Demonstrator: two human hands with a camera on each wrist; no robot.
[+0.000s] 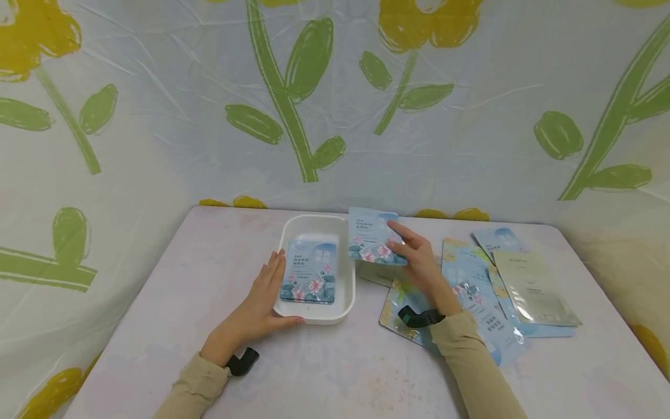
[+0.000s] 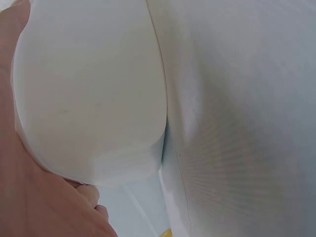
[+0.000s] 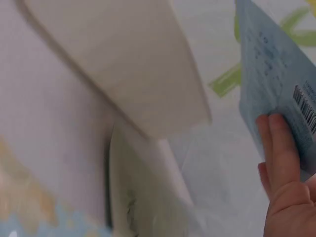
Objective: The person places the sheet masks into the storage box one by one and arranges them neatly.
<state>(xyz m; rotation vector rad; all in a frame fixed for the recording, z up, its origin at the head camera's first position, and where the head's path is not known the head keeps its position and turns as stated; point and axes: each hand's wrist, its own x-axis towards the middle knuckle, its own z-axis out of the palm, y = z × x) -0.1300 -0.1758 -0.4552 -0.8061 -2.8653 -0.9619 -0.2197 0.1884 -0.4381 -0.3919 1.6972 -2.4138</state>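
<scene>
A white plastic tub [image 1: 345, 291] stands at the middle of the table, with a stack of blue lotus-print sachets [image 1: 309, 273] lying flat inside it. My left hand [image 1: 266, 291] rests against the tub's left side, fingers straight along the wall and thumb at the front. In the left wrist view, the tub's outer wall [image 2: 94, 89] fills much of the picture beside that hand. My right hand [image 1: 419, 256] pinches a matching blue sachet [image 1: 374, 235] above the tub's right rim. The right wrist view shows the sachet's barcoded back [image 3: 276, 69] with fingers [image 3: 284, 148] against it.
On the right, larger sheet-mask pouches lie in an overlapping pile, including a silvery-beige pouch [image 1: 536, 288] and a blue pouch [image 1: 492, 326]. Another beige pouch [image 1: 377, 272] lies right beside the tub. A flower-print cloth [image 1: 173, 116] hangs behind the table.
</scene>
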